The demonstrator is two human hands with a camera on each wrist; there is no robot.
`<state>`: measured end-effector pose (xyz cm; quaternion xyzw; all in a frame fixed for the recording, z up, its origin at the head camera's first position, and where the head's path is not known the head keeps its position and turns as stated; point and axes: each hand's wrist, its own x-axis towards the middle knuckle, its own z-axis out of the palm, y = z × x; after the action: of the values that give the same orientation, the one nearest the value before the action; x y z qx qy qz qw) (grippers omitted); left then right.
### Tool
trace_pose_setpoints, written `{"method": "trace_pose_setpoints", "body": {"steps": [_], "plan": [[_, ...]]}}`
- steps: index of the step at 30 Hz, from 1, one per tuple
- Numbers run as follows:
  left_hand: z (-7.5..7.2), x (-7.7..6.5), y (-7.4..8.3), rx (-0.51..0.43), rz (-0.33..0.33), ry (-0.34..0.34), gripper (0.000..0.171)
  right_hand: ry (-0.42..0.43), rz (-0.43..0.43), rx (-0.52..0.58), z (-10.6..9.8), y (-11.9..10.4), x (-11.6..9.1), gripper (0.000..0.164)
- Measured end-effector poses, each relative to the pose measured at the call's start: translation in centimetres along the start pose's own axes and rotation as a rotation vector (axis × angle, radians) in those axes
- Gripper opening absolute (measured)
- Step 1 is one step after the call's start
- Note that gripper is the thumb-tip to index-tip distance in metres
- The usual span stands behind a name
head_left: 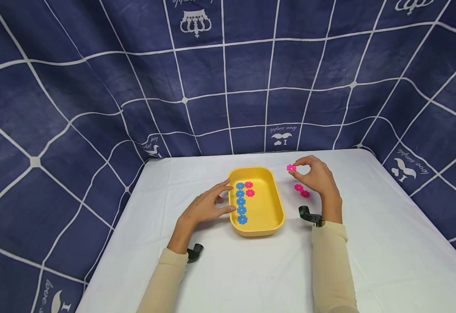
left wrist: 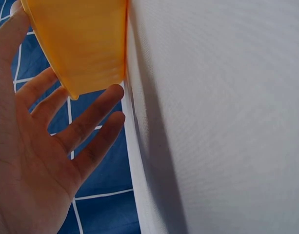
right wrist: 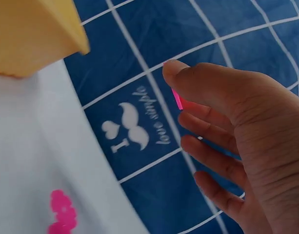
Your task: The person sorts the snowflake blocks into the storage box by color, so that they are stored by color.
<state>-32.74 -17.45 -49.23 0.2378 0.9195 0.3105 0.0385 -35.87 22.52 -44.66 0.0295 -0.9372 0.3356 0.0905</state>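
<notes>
My right hand (head_left: 314, 175) pinches a pink snowflake-shaped disc (head_left: 291, 167) between thumb and fingertips, above the table to the right of the tray. In the right wrist view only a thin edge of that pink disc (right wrist: 177, 99) shows. My left hand (head_left: 207, 203) rests at the left side of the yellow tray (head_left: 264, 229), fingers spread and thumb and fingertips at its rim. Inside the tray, a column of several blue discs (head_left: 241, 210) lies along the left side. Beside its far end lie two pink discs (head_left: 250, 193).
Two more pink discs (head_left: 305, 194) lie touching on the white tablecloth (head_left: 220, 269), right of the tray and close to my right wrist. A dark blue curtain with white lines (head_left: 247, 69) encloses the back and sides of the table.
</notes>
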Motion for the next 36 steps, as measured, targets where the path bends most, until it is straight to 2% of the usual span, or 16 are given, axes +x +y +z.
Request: {"method": "trace_pose_setpoints", "body": {"steps": [11, 17, 23, 36], "plan": [[0.0, 0.0, -0.1, 0.003, -0.002, -0.005, 0.076, 0.062, -0.064, -0.024, -2.3, -2.6, -1.0, 0.043], [0.0, 0.0, 0.1, -0.006, -0.001, -0.009, 0.076, 0.085, -0.08, -0.009, -3.1, -3.4, -1.4, 0.041], [0.0, -0.1, 0.0, -0.011, 0.019, -0.005, 0.076, 0.079, -0.116, -0.016, -2.9, -3.7, -1.5, 0.041], [-0.1, -0.1, 0.0, -0.005, 0.008, -0.008, 0.075, 0.01, -0.164, -0.015, -1.1, -5.7, -0.8, 0.041]]}}
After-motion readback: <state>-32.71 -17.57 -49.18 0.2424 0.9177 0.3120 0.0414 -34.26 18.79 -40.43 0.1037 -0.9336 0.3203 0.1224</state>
